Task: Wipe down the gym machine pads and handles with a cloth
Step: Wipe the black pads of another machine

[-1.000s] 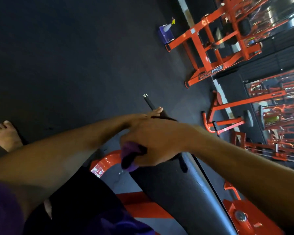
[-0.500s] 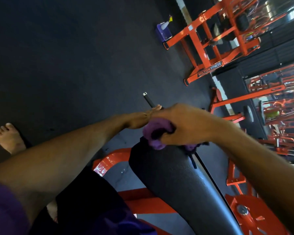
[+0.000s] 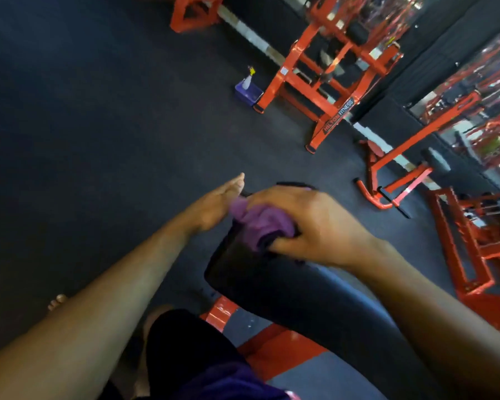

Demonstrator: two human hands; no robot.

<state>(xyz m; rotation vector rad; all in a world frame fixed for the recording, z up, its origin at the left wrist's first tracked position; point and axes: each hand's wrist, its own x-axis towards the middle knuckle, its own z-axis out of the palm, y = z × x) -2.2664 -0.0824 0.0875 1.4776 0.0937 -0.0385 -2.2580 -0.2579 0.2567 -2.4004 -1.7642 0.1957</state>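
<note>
At the centre of the view the right hand [image 3: 309, 226] bunches a purple cloth [image 3: 260, 223] in curled fingers and thumb and presses it onto the upper end of a long black pad [image 3: 286, 287], which slants from the middle of the frame down toward 5 o'clock. At 9 o'clock of the cloth, touching its edge, the left hand [image 3: 217, 203] lies with fingers straight and together, holding nothing, its tips pointing toward 1 o'clock over the dark rubber floor [image 3: 98, 111]. Below the pad, toward 6 o'clock, red frame bars [image 3: 223, 310] of the machine show. Far off at 12 o'clock a white spray bottle [image 3: 247, 80] stands in a small blue tub [image 3: 248, 93], just beside the foot of an orange machine frame [image 3: 324, 90]. More orange equipment [image 3: 471, 246] fills the 3 o'clock side. Bare toes [image 3: 57, 301] show at 8 o'clock.
</note>
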